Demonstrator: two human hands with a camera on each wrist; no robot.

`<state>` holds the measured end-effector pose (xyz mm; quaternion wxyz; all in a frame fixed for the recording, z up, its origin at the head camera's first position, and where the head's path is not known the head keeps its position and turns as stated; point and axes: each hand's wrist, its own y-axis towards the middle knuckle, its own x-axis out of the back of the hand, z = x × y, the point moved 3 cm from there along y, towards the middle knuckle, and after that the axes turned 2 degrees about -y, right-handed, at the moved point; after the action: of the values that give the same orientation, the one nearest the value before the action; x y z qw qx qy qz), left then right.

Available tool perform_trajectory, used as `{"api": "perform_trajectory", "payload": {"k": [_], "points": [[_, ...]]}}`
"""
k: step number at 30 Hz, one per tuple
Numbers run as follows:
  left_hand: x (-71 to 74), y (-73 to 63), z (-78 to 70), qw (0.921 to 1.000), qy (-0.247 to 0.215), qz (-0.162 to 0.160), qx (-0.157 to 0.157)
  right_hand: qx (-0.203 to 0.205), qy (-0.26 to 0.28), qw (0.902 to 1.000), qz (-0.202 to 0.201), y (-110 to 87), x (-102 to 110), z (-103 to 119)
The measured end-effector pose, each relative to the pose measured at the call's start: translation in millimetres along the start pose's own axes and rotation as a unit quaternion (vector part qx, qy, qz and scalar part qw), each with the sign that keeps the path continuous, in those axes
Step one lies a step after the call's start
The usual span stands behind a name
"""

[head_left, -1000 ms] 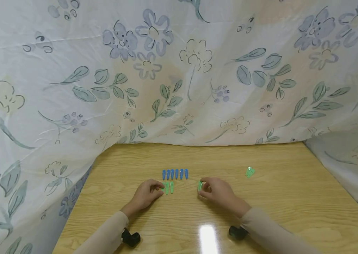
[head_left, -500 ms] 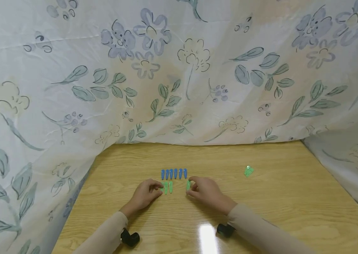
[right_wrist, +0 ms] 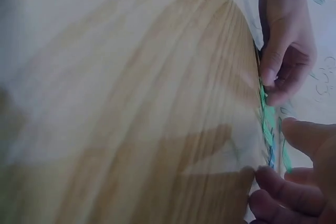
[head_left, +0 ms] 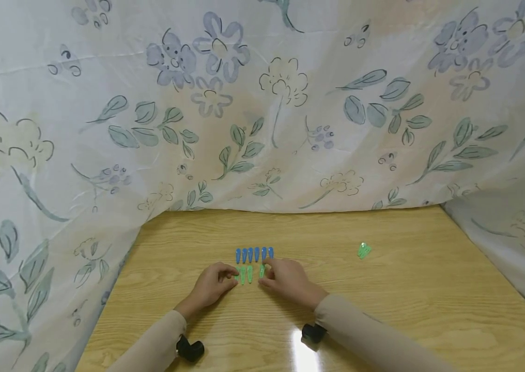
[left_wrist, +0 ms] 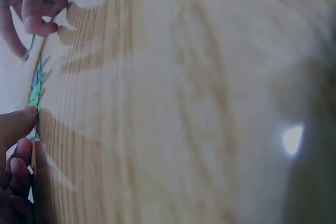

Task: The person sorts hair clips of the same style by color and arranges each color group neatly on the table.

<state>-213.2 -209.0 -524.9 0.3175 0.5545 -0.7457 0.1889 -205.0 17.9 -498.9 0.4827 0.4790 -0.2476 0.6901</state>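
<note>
Between the thumb and fingers of my right hand (head_left: 288,281) a green snap hair clip (head_left: 262,270) is pinched, held upright just right of the green row. My left hand (head_left: 212,285) holds the leftmost green clip (head_left: 237,273) at the row's left end, its fingertips covering part of it. Two more green clips (head_left: 250,274) lie side by side between the hands. Behind them runs a neat row of several blue hair clips (head_left: 250,254). In the right wrist view the held clip (right_wrist: 286,157) shows between the right thumb and fingers.
A small group of green clips (head_left: 363,250) lies overlapping on the right part of the wooden table (head_left: 411,299). Floral cloth (head_left: 290,155) hangs along the table's back and sides. Light glares on the front of the tabletop.
My right hand has moved left with the green clip, from well right of the row to close beside the other green clips. The left hand has stayed in place.
</note>
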Motion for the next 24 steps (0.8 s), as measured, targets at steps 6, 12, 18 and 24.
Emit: {"api": "perform_trajectory", "payload": {"k": [6, 12, 18, 24], "points": [[3.0, 6.2, 4.1, 0.9999, -0.002, 0.009, -0.008, 0.001, -0.033, 0.9994, -0.011, 9.9, -9, 2], [6.2, 7.9, 5.2, 0.9999, -0.003, 0.007, -0.010, -0.002, -0.033, 0.9994, -0.007, 15.9, -11, 4], [6.3, 7.4, 3.8, 0.9999, -0.003, 0.007, -0.014, 0.000, -0.041, 0.9992, -0.001, 16.8, -9, 5], [4.8, 7.0, 3.7, 0.9999, -0.004, 0.007, -0.015, 0.005, -0.051, 0.9986, -0.005, 16.8, -11, 4]]}}
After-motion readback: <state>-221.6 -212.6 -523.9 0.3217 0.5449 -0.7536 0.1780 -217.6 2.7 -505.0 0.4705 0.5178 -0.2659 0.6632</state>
